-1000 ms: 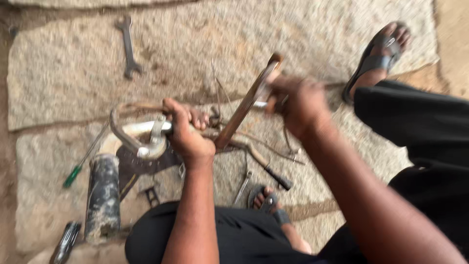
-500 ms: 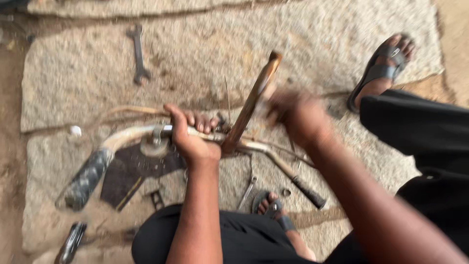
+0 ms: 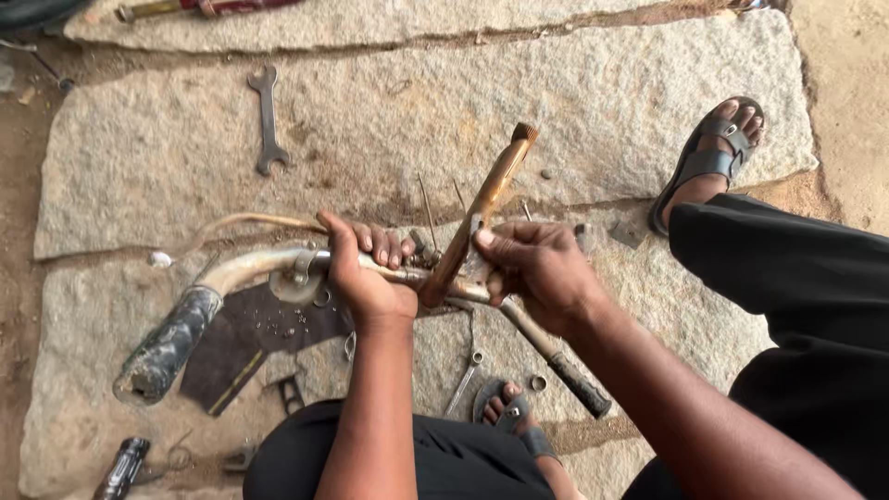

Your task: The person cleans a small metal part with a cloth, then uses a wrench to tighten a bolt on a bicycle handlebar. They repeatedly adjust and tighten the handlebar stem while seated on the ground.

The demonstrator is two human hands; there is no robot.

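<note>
Two hands work one thing here, and I read them from the head view. Biggest is the granite slab [image 3: 574,83], rough stone underfoot. On it lies the bicycle handlebar [image 3: 250,268], a curved steel tube that I judge stiff, fairly heavy and worn smooth, so bare metal may slip in the palm. Its dark rubber grip [image 3: 167,343] on the near end looks softer and would give surer purchase, though it sits well away from the joint. My left hand [image 3: 366,278] is closed around the tube just beside the middle, fingers wrapped over the top. My right hand [image 3: 537,273] is curled about the foot of the rusty stem [image 3: 486,208], which rises tilted away from me; I cannot tell how tightly it clamps. That stem looks rigid and gritty with rust, good for friction. Smaller things lie apart: a double-ended spanner [image 3: 267,118] far off on the stone, a small spanner [image 3: 463,378] near my sandalled foot [image 3: 507,415].
</note>
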